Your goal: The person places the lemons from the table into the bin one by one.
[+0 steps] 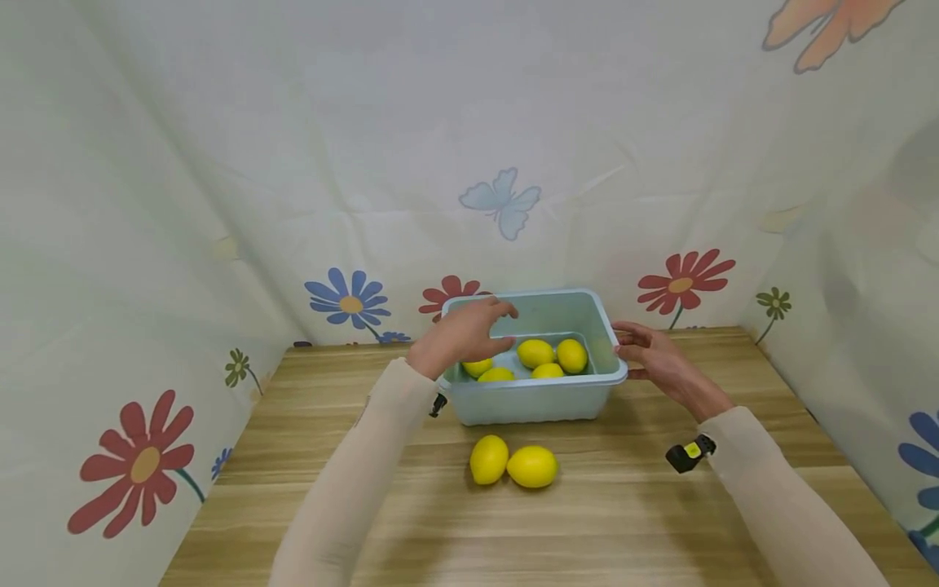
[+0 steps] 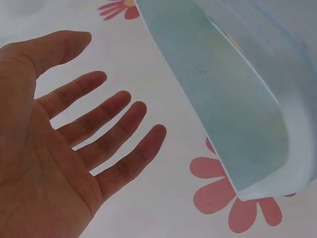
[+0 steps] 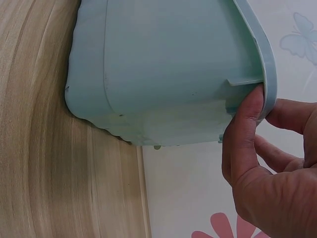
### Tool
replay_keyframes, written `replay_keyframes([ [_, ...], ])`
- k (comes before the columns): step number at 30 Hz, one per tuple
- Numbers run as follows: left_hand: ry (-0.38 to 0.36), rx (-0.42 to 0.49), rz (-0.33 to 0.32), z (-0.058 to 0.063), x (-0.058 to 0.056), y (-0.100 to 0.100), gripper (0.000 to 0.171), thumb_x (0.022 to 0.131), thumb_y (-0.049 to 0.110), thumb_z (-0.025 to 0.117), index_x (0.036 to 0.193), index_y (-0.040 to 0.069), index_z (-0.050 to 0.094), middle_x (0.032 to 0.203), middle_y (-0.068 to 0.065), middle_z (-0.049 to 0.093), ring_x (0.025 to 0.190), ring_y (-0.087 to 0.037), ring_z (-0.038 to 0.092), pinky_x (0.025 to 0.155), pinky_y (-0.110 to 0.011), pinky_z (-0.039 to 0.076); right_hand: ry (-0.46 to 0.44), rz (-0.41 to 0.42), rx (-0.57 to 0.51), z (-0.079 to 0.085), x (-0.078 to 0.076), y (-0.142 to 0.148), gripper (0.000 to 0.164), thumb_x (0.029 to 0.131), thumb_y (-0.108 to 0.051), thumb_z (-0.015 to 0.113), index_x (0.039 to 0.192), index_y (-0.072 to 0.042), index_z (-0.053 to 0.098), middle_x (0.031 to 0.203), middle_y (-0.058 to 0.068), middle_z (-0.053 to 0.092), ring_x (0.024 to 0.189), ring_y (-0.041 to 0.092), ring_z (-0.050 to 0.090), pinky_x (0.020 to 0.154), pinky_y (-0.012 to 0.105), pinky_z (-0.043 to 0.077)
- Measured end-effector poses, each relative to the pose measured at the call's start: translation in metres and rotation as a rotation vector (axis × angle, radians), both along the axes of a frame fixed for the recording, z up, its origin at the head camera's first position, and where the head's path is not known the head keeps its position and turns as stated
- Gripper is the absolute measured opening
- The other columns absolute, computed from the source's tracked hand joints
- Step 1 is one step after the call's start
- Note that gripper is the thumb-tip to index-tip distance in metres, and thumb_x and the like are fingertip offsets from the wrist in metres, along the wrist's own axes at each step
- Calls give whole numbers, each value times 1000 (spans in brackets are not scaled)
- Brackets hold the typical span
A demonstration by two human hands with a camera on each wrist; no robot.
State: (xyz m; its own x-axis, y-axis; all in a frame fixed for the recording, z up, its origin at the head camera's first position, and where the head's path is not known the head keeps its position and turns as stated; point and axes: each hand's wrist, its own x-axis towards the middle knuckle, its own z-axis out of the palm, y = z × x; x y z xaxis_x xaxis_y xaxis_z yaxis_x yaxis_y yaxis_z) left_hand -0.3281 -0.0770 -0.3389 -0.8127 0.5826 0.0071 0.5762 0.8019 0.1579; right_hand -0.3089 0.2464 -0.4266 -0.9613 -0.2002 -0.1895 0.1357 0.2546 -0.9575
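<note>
A light blue plastic bin stands on the wooden table, with several yellow lemons on its floor. My left hand hovers over the bin's left part, fingers spread and holding nothing; in the left wrist view its palm and fingers are apart from the bin wall. At the right end, my right hand pinches the bin's rim, thumb on one side and fingers beneath the lip. Two lemons lie side by side in front of the bin, the left lemon more upright than the right lemon.
The wooden table runs back to a pale cloth wall printed with flowers and butterflies. Cloth also hangs at the left and right sides. The bin sits near the table's back edge. A black strap device is on my right wrist.
</note>
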Motion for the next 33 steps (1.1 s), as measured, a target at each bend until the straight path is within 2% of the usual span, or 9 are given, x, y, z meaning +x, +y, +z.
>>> replay_keyframes([
  [3, 51, 28, -30, -3, 11, -2, 45, 88, 44, 56, 129, 27, 50, 134, 5, 50, 118, -16, 51, 102, -36, 45, -4, 4, -7, 1, 0, 0, 59, 94, -17, 52, 147, -19, 26, 143, 19, 35, 120, 37, 45, 87, 37, 55],
  [10, 133, 76, -113, -13, 37, -12, 45, 89, 40, 58, 130, 23, 50, 130, 3, 51, 118, -16, 51, 102, -33, 45, -10, 10, -7, 2, 2, -1, 58, 94, -17, 52, 147, -19, 27, 143, 19, 35, 121, 38, 44, 88, 38, 54],
  [21, 228, 165, -201, -16, 79, -23, 43, 90, 40, 56, 129, 23, 51, 131, 4, 51, 119, -14, 51, 98, -31, 48, -7, 8, -13, 1, 0, 1, 58, 95, -20, 52, 147, -20, 26, 143, 19, 35, 119, 35, 45, 88, 37, 54],
  [26, 252, 171, -263, -23, 94, -22, 40, 89, 36, 58, 127, 24, 53, 130, 4, 52, 114, -12, 54, 91, -27, 52, -6, 7, -20, 2, 1, 2, 58, 95, -19, 52, 147, -19, 26, 143, 19, 34, 119, 35, 45, 89, 38, 54],
  [33, 186, 118, -322, -45, 109, -23, 42, 89, 38, 58, 128, 24, 51, 129, 7, 50, 117, -10, 51, 95, -26, 50, -8, 18, -20, 2, 1, 1, 58, 95, -18, 51, 147, -19, 25, 144, 19, 34, 120, 36, 44, 88, 36, 54],
])
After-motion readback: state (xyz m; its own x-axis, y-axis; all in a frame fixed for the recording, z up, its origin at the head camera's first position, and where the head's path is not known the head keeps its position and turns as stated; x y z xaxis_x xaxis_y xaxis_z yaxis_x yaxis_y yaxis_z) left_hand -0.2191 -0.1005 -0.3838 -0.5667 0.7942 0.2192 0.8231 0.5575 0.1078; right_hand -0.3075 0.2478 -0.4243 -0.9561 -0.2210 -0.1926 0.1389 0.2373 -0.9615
